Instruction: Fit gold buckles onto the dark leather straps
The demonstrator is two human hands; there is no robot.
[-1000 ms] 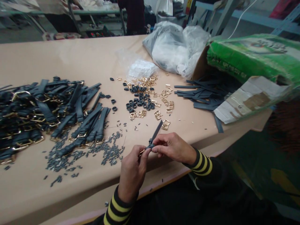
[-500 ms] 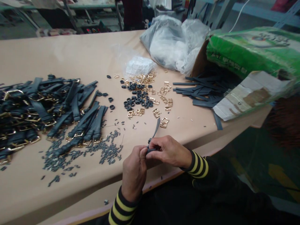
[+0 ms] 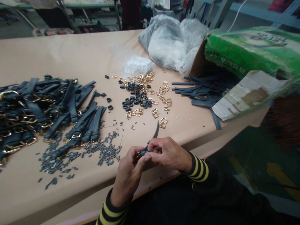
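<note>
Dark leather watch strap (image 3: 153, 136) gripped in both hands, its free end curving up and away from the fingers, the rest hidden inside the grip. Left hand (image 3: 127, 178) closed on the lower part of the strap, thumb and fingers curled round it. Right hand (image 3: 169, 153) pinching the same stretch from the other side, fingertips touching the left hand. Neither hand released. Exact contact points hidden behind the fingers. Black-and-yellow striped sleeves (image 3: 199, 168) at both wrists.

Just ahead of the fingertips, near the strap's raised tip, a gold pin buckle (image 3: 163, 122) lying flat on the tan paper-covered table (image 3: 58, 56). Farther ahead of the hands, more gold buckles (image 3: 155, 113) scattered among dark rubber loops (image 3: 136, 100). Directly left of the left hand, a spread of short dark keepers (image 3: 105, 153). Beyond those, on the far left, a heap of finished straps with gold buckles (image 3: 30, 112).

Ahead and to the right of the right hand, loose dark strap blanks (image 3: 199, 90) fanned out of a torn carton wrapped in green (image 3: 248, 50). Well ahead of both hands, a small clear bag of white contents (image 3: 137, 66) and a large bulging plastic bag (image 3: 171, 43). Past the far table edge, a figure in dark clothing (image 3: 130, 12).
</note>
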